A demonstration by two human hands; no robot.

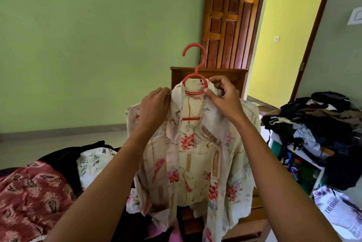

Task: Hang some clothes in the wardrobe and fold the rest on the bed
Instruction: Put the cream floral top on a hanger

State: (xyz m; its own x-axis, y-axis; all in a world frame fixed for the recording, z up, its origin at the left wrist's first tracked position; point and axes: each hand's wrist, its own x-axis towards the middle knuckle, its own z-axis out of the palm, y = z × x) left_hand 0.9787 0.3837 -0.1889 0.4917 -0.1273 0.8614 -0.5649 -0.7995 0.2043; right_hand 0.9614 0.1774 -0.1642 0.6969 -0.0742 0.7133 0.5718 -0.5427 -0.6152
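Status, head cam:

- floral shirt (195, 163) is on the red hanger (194, 46), held up in the air between both hands, front open, tails hanging below the forearms. Hanger hook sticks up above the hands, free of any rail.
- left hand (154, 104): fingers curled, gripping the shirt's shoulder/collar edge just left of the hanger's neck loop. Back of the hand faces the camera, so fingertips are mostly hidden.
- right hand (221, 97): thumb and fingers pinch the collar on the other side of the loop; thumb tip sits against the red plastic. Can't tell if it also has the hanger itself.
- Hands are close together, loop and collar opening between them.

Surroundings:
- below the left forearm: red paisley garment (29, 189), black garment (64, 155), pale printed cloth (92, 161), all lying loose.
- behind the hands: wooden bed board (231, 77), then a panelled wooden door (231, 16), open.
- well right of the right hand: clothes pile (317, 122), mostly dark, heaped on a white shelf (317, 169).
- below the right forearm's outer side: white bag (337, 208) with partial lettering.
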